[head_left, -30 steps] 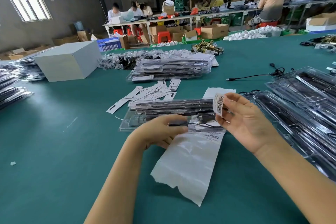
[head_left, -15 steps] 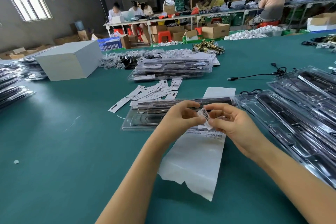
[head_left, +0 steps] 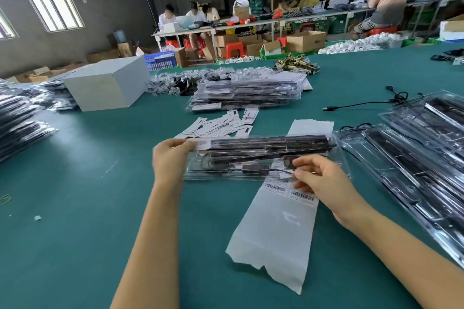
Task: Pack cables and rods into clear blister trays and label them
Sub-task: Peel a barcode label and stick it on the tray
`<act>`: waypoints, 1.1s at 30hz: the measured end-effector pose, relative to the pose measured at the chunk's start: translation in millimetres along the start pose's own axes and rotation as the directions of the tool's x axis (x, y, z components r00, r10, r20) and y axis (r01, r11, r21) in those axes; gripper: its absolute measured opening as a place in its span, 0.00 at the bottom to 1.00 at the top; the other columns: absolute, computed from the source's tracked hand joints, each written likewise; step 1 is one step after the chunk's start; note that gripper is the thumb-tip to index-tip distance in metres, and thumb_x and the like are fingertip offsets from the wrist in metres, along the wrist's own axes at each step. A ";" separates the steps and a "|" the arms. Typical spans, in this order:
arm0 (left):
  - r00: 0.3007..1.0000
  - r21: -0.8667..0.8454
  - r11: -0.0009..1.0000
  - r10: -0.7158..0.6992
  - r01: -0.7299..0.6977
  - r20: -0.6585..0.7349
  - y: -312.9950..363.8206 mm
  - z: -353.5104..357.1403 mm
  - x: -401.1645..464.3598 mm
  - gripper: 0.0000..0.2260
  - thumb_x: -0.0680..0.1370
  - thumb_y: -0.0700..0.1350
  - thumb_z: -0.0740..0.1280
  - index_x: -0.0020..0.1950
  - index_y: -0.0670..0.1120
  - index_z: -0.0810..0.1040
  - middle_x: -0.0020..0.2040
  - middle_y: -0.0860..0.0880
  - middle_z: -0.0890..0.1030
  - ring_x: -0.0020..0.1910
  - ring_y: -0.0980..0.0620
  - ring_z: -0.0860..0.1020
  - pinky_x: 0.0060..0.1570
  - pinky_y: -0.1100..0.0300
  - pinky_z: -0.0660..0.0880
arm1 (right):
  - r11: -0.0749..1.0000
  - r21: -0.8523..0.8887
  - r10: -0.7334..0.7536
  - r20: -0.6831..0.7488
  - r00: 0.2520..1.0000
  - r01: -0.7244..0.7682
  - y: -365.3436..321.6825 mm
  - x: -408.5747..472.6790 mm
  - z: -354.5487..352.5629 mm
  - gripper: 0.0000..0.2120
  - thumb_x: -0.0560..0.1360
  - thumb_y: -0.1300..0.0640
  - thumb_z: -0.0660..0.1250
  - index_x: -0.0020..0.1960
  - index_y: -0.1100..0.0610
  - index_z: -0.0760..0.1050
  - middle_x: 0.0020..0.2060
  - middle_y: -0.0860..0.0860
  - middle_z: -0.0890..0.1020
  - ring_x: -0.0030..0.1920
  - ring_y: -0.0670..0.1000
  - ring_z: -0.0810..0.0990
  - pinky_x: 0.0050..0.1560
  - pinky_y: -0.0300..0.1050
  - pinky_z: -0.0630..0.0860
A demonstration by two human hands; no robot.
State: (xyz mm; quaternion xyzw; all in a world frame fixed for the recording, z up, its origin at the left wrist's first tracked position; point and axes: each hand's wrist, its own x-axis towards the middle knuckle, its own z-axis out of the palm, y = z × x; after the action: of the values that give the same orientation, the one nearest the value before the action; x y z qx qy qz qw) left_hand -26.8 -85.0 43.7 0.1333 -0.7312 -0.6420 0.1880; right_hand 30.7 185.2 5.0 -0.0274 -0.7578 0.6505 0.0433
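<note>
My left hand (head_left: 168,158) grips the blister tray's (head_left: 251,158) left end, my right hand (head_left: 316,178) pinches its near edge above the barcode label sheet (head_left: 278,221)

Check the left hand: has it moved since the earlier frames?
Yes. The left hand has gone from the middle of the blister tray out to its left end, away from the barcode label sheet.

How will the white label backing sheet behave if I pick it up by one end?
The label backing sheet probably flops: it looks thin, with a torn, curling near edge. It is likely very light and slippery, since its surface looks glossy.
</note>
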 end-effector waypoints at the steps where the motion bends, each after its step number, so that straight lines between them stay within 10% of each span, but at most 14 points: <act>1: 0.999 0.002 1.000 -0.025 0.025 -0.028 -4.2 -6.2 4.1 0.02 0.68 0.39 0.74 0.39 0.42 0.83 0.36 0.46 0.81 0.37 0.50 0.75 0.44 0.58 0.72 | 1.000 -0.022 -0.011 -0.005 1.000 0.010 0.7 0.1 0.5 0.07 0.77 0.65 0.65 0.51 0.55 0.76 0.41 0.54 0.82 0.36 0.47 0.83 0.38 0.39 0.78; 12: 0.991 0.211 0.971 -0.127 0.117 0.035 -29.5 8.6 12.1 0.11 0.67 0.43 0.76 0.44 0.38 0.80 0.44 0.44 0.84 0.47 0.48 0.79 0.40 0.61 0.69 | 0.977 -0.192 -0.093 -0.013 0.996 0.089 6.3 -0.6 3.6 0.09 0.77 0.65 0.65 0.49 0.51 0.76 0.39 0.52 0.80 0.38 0.49 0.83 0.43 0.44 0.81; 33: 0.998 0.447 0.894 -0.030 0.007 0.046 -26.9 16.2 4.0 0.12 0.68 0.45 0.75 0.37 0.47 0.72 0.35 0.53 0.76 0.35 0.55 0.73 0.32 0.60 0.66 | 0.954 -0.278 -0.118 -0.001 0.993 0.113 9.5 0.9 3.4 0.09 0.77 0.64 0.64 0.51 0.51 0.75 0.40 0.51 0.80 0.36 0.44 0.82 0.40 0.35 0.78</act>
State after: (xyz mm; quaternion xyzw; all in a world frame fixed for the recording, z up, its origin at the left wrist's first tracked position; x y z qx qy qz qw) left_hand -38.9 -76.2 15.8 0.1633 -0.8623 -0.4620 0.1274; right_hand 29.3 183.4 -5.0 0.0055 -0.8413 0.5340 0.0834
